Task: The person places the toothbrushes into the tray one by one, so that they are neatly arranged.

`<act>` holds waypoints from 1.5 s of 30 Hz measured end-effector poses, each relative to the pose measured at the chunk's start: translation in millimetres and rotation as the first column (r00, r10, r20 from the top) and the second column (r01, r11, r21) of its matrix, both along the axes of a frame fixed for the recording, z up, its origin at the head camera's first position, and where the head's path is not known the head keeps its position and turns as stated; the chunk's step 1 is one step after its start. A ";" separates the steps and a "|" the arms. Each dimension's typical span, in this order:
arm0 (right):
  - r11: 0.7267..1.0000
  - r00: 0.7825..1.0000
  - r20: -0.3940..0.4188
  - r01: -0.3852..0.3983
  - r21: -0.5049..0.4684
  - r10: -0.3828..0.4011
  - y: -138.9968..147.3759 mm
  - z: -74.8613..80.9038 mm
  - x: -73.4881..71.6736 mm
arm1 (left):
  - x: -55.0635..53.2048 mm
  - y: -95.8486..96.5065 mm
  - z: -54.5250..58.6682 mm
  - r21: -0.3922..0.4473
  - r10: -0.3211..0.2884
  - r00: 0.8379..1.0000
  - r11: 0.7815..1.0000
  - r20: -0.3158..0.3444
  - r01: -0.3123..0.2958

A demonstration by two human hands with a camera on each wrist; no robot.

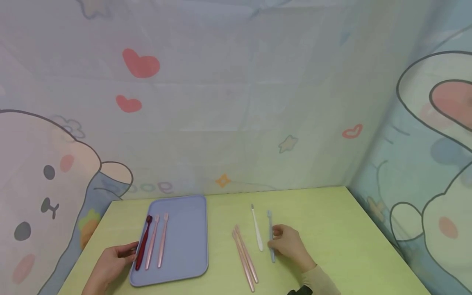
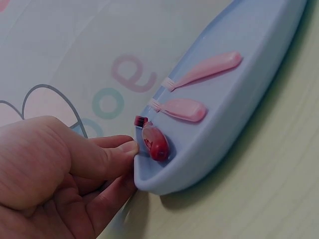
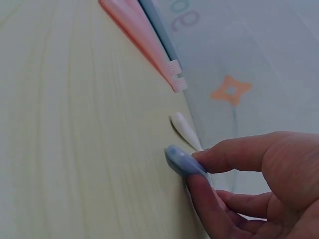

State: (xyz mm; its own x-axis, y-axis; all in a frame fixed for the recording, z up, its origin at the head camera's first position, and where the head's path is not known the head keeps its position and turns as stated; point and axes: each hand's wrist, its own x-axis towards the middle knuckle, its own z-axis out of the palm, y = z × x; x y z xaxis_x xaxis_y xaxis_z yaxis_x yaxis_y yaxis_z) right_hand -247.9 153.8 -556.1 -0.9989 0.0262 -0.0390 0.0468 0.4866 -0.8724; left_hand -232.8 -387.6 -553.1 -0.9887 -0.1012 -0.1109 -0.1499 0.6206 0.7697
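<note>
My left hand (image 1: 112, 264) pinches the left rim of a blue tray (image 1: 188, 246) between thumb and fingers. On the tray lie a dark red toothbrush (image 1: 143, 246), nearest that hand, and two pink toothbrushes (image 1: 152, 243) beside it. In the left wrist view, the thumb is on the rim close to the red toothbrush (image 2: 156, 142). My right hand (image 1: 289, 243) pinches a blue toothbrush (image 1: 270, 229) by its handle, on the table's right half. The right wrist view shows the blue handle end (image 3: 182, 159) between thumb and finger. A white toothbrush (image 1: 257, 229) lies just left of it.
Two more pink toothbrushes (image 1: 244, 258) lie close together on the yellow-green table (image 1: 332, 229), between the tray and the white toothbrush. A printed cloth backdrop (image 1: 243, 102) rises behind the table's far edge and along both sides.
</note>
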 end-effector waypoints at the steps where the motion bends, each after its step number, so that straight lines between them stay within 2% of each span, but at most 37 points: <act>1: 1.000 1.000 -0.002 0.001 0.001 -0.001 -0.1 -0.8 0.0 | 0.1 0.1 -0.3 0.003 0.002 1.000 1.000 0.003 -0.002; 14: 1.000 1.000 0.016 -0.008 0.015 0.008 1.9 2.0 1.5 | 2.7 -0.7 -3.1 0.034 0.011 1.000 0.999 0.019 -0.012; 21: 1.000 0.999 0.039 -0.017 0.013 0.017 4.7 2.1 0.6 | 5.0 -1.7 -2.0 0.000 0.011 1.000 1.000 0.021 -0.011; 27: 1.000 0.999 0.047 -0.016 -0.017 0.017 7.1 4.6 -0.2 | 3.5 -0.2 -1.3 0.039 0.025 0.999 0.999 0.022 -0.026; 40: 1.000 0.999 0.051 -0.001 -0.031 0.002 9.3 2.0 -2.9 | 1.8 1.2 2.1 0.015 0.005 1.000 1.000 0.008 -0.005; 45: 0.999 0.999 0.052 -0.002 -0.045 0.004 9.8 5.4 -1.7 | 1.5 1.1 1.8 0.003 0.002 1.000 1.000 0.010 -0.002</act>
